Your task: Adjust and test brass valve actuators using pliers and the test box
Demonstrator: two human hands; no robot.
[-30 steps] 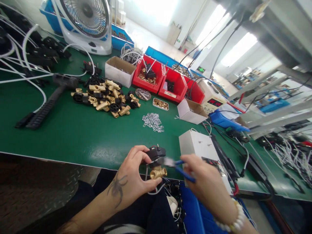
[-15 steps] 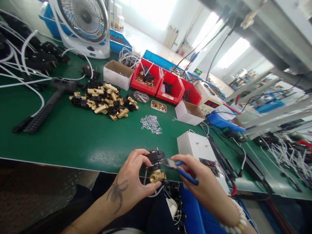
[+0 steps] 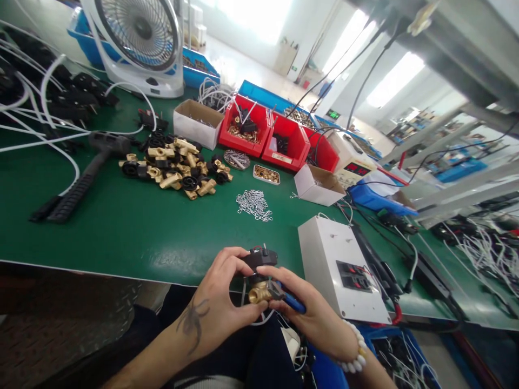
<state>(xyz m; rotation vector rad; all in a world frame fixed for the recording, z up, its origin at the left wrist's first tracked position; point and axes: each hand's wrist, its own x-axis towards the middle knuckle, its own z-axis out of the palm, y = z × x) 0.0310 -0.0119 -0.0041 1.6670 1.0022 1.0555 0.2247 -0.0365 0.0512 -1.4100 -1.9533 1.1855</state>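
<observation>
My left hand (image 3: 221, 294) is closed on a small valve (image 3: 259, 275) with a black plastic top and a brass body, held just off the near edge of the green table (image 3: 121, 227). My right hand (image 3: 312, 313) grips blue-handled pliers (image 3: 286, 297), whose jaws touch the brass body of the valve from the right. A thin white wire hangs below the valve. Both hands meet over my lap.
A pile of brass fittings and black caps (image 3: 174, 167) lies mid-table beside a black mallet (image 3: 77, 175). Wire clips (image 3: 254, 204), red bins (image 3: 279, 141), cardboard boxes (image 3: 197, 123), a white fan (image 3: 140, 43) and a white switch box (image 3: 340, 267) stand around.
My right hand has drawn in toward the valve and dropped lower, bringing the pliers from the black top down to the brass body. The left hand stays put.
</observation>
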